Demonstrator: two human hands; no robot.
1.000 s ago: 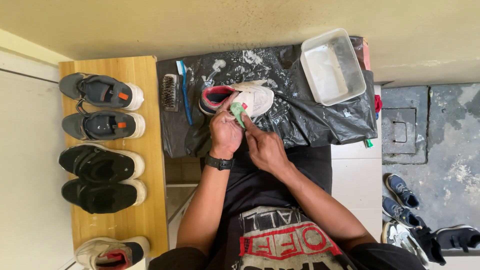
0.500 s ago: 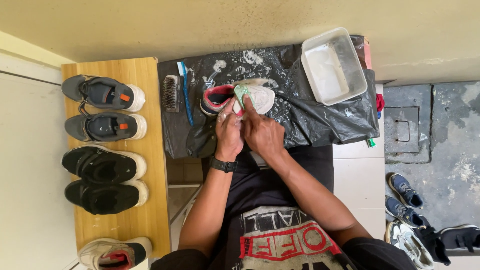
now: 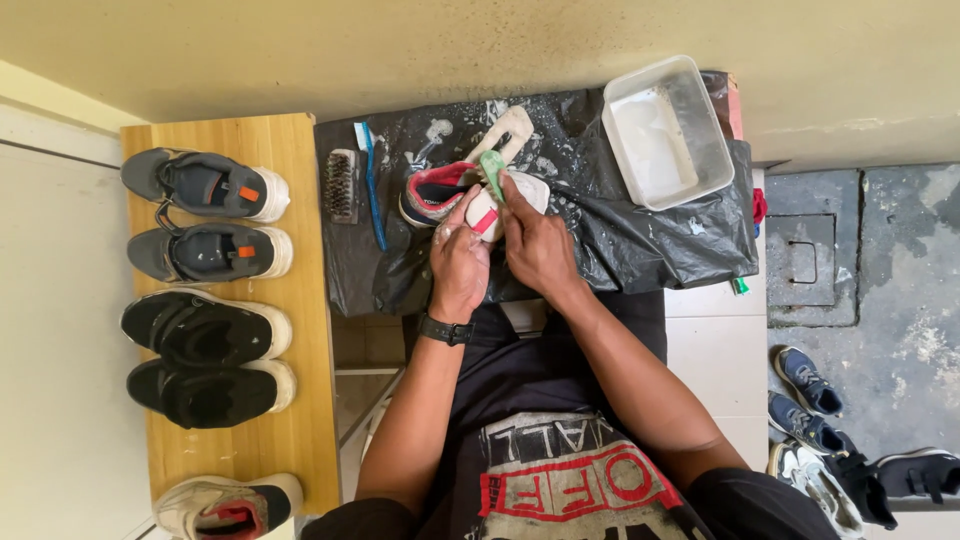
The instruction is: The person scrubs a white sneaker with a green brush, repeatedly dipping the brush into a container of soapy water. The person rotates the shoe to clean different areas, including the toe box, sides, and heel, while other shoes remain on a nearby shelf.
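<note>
The left hand [image 3: 460, 265] clamps its fingers on the side of a white sneaker [image 3: 470, 195] with a red lining and dark collar, which lies on its side near the middle of the worktop. The right hand [image 3: 535, 240] has its fingers curled tight around a small green brush [image 3: 492, 172], whose head presses on the sneaker's white upper.

A crinkled black plastic sheet [image 3: 640, 240], glossy and spotted with white foam, covers the worktop from edge to edge. A pale foam insole [image 3: 505, 130], flat and rounded at its end, lies just behind the sneaker toward the back edge. At the left edge of the sheet rest a rectangular bristle brush [image 3: 342, 185] and a slim blue toothbrush [image 3: 368, 180], side by side. At the back right corner stands a clear rectangular plastic tub [image 3: 700, 110] holding milky water. Open sheet lies between the tub and the hands.

To the left, a smooth wooden bench [image 3: 300, 420] carries two grey sneakers [image 3: 205, 215] and two black sneakers [image 3: 205, 360] in a row, leaving only a narrow strip along its right edge.
</note>
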